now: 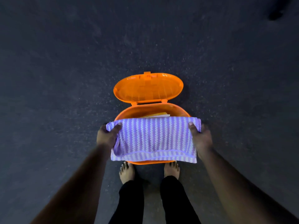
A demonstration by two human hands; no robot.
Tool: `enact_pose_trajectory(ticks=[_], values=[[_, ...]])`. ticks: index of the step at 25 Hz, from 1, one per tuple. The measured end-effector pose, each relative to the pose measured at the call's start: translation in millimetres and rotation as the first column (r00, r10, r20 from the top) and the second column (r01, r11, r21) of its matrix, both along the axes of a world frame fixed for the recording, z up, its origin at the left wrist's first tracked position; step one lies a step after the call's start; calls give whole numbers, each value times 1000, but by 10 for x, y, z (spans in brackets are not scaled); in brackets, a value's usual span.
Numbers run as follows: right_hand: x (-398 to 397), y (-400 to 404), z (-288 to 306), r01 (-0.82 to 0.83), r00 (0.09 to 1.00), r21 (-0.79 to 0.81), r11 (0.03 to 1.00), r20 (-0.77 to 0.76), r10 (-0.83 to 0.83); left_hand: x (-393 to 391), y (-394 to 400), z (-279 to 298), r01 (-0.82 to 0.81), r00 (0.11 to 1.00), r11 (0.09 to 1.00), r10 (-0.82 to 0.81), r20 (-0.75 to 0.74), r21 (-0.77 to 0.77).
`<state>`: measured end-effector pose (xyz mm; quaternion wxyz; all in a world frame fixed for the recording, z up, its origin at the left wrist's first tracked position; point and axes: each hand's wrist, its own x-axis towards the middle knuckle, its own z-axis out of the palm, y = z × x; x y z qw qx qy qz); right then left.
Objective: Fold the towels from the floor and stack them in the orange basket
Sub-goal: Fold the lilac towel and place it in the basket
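The folded purple-and-white striped cloth towel [153,139] covers most of the open mouth of the oval orange plastic basket [151,110], so only a sliver of yellow and white folded cloth [157,115] inside shows. The fingers of the left hand [107,136] and right hand [200,138] lie under the towel's ends; only the thumbs show. A dark shape [277,12] at the floor's far right corner is too dim to tell.

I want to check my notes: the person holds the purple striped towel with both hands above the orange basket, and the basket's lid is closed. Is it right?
Not quite: the head view shows the lid open, tipped back behind the orange basket. The rest holds: left hand and right hand hold the purple striped towel above it.
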<state>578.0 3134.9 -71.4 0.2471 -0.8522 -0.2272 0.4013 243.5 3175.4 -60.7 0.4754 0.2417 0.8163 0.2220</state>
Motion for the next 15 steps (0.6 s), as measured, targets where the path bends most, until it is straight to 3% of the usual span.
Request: enact_pose_trajectory(ticks=[3, 8, 13, 15], values=[[-87, 13, -615, -64, 994, -37, 997, 91, 67, -59, 10, -751, 156, 983, 986, -160, -85, -54], [-150, 83, -1199, -183, 948, -102, 978, 244, 203, -6, 54, -1295, 336, 913, 940, -340, -224, -55], [-254, 172, -1508, -241, 890, -239, 941, 331, 312, 162, -10, -1643, 575, 665, 790, -603, -441, -213], [-346, 160, -1402, -292, 824, -240, 926, 428, 371, 221, -97, -1609, 675, 442, 692, -657, -611, -256]])
